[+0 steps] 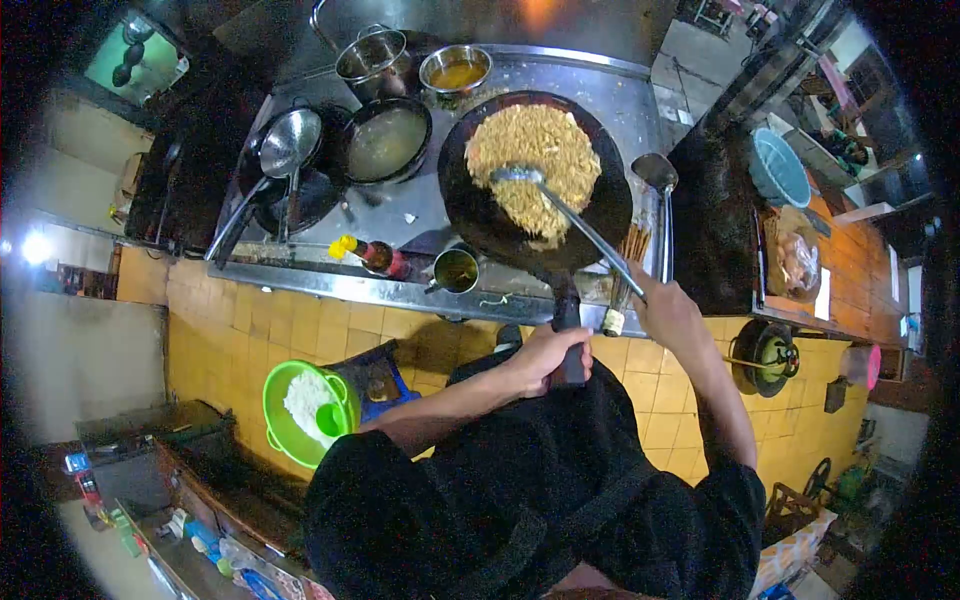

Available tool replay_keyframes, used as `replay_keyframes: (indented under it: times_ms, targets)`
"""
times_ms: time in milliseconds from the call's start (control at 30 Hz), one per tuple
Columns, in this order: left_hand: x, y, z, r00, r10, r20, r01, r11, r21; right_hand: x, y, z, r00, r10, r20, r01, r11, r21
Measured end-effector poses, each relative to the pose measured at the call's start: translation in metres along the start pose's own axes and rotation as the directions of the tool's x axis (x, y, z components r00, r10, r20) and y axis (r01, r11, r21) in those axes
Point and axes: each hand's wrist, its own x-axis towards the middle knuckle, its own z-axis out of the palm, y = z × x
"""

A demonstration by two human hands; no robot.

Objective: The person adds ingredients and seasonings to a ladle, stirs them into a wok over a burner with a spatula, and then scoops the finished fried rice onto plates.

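A dark wok [462, 212] sits on the metal stove top, holding a mound of fried rice [550, 150]. My left hand [548, 358] is wrapped round the wok's handle [566, 308], which points toward my body. In my right hand [668, 312] is the shaft of a long-handled wok spatula [590, 232]. Its metal head rests on the left part of the rice, and its exact shape is partly hidden. Just left of the wok's handle stand a metal mug [456, 271] and a sauce bottle [376, 257] with a yellow cap.
A second pan of cloudy liquid [388, 140], a bowl of yellow liquid [456, 70] and a metal pot [372, 60] stand at the back left. A large ladle [291, 140] lies further left. Another long-handled tool [656, 175] lies right of the wok. A green basin [275, 395] holds white rice.
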Motion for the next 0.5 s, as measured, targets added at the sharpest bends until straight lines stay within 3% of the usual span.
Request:
replay_keyframes:
  times_ms: [33,100,133,200,267,300,333,400,433,467,500]
  targets:
    - [0.011,0.008,-0.014,0.987,0.131,0.099,-0.148,0.971,0.190,-0.002,0.002,-0.002,1.000,-0.026,0.015,0.026,0.999,0.042]
    - [0.042,0.041,-0.040,0.979,-0.048,-0.197,0.074,0.989,0.129,-0.009,0.006,0.009,0.997,-0.050,0.060,0.044,0.995,0.090]
    - [0.059,0.051,-0.066,0.995,0.049,-0.090,-0.045,0.998,0.044,-0.002,0.006,0.021,1.000,-0.019,0.017,0.019,1.000,-0.002]
    - [0.088,0.036,-0.092,0.978,0.179,-0.105,-0.191,0.974,-0.123,0.008,0.007,0.049,0.999,0.016,-0.031,-0.019,0.997,-0.076]
    - [0.073,0.008,-0.071,0.953,0.285,-0.104,-0.281,0.959,0.045,0.028,0.018,0.055,0.992,0.076,-0.096,-0.088,0.988,-0.126]
    - [0.040,0.004,-0.046,0.946,0.322,0.034,-0.324,0.939,0.120,0.026,0.015,0.040,0.987,0.109,-0.120,-0.124,0.984,-0.125]
    - [0.017,0.006,-0.029,0.998,0.034,-0.045,-0.033,0.999,0.013,0.011,0.011,0.020,0.987,0.113,-0.117,-0.127,0.984,-0.124]
    - [0.008,0.006,-0.024,0.990,-0.006,-0.138,0.016,0.998,0.067,-0.013,0.002,-0.019,0.983,0.128,-0.133,-0.115,0.988,0.103]
    - [0.023,0.008,-0.040,0.989,0.040,-0.140,-0.030,0.997,0.074,-0.022,0.007,-0.017,0.968,0.096,-0.234,-0.043,0.974,0.222]
    - [0.047,0.007,-0.066,0.987,0.078,-0.144,-0.067,0.995,0.080,-0.025,0.005,-0.012,0.969,0.094,-0.227,-0.042,0.974,0.224]
    - [0.071,0.008,-0.086,0.963,0.258,-0.085,-0.240,0.955,0.176,-0.025,0.003,-0.006,0.947,0.079,-0.310,0.008,0.963,0.271]
